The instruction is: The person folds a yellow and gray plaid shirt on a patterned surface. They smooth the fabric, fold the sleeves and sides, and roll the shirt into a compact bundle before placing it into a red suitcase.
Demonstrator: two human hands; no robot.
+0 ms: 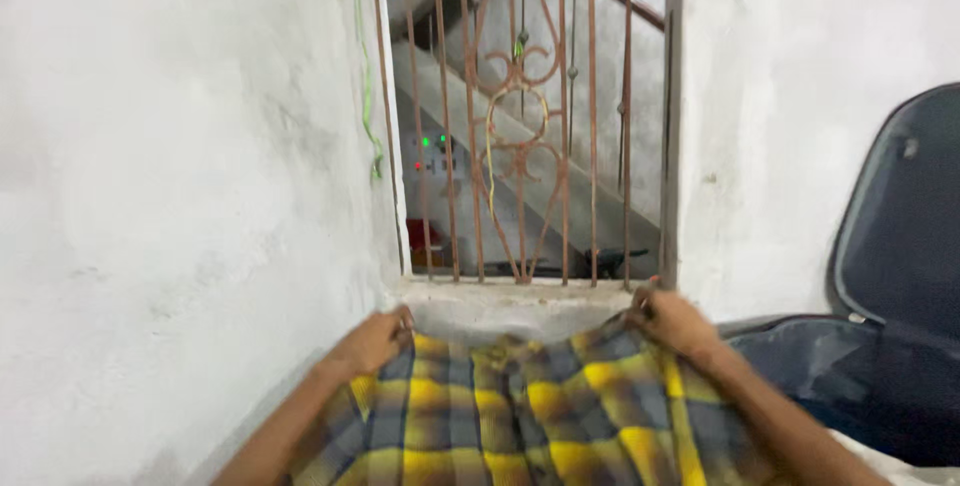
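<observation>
- A yellow and grey-blue plaid shirt fills the bottom middle of the head view, spread wide between both forearms, with its buttoned front strip running down the centre.
- The left hand has its grip clenched on the shirt's upper left corner, fingers curled over the cloth edge.
- The right hand has its grip clenched on the upper right corner in the same way, well apart from the left, so the top edge of the shirt runs taut between them.
- The top edge of the shirt lies just below a pale concrete window sill; whether the cloth touches it cannot be told.
- To the right of the right forearm lies an open dark blue suitcase, its lid raised against the white wall.
- Above the sill stands a rusty iron window grille with upright bars and a scrolled centre pattern.
- A rough whitewashed wall fills the left side, with a thin green cord hanging by the window edge.
- Beyond the grille runs a grey concrete stairway, with a switch panel showing small green and red lights.
</observation>
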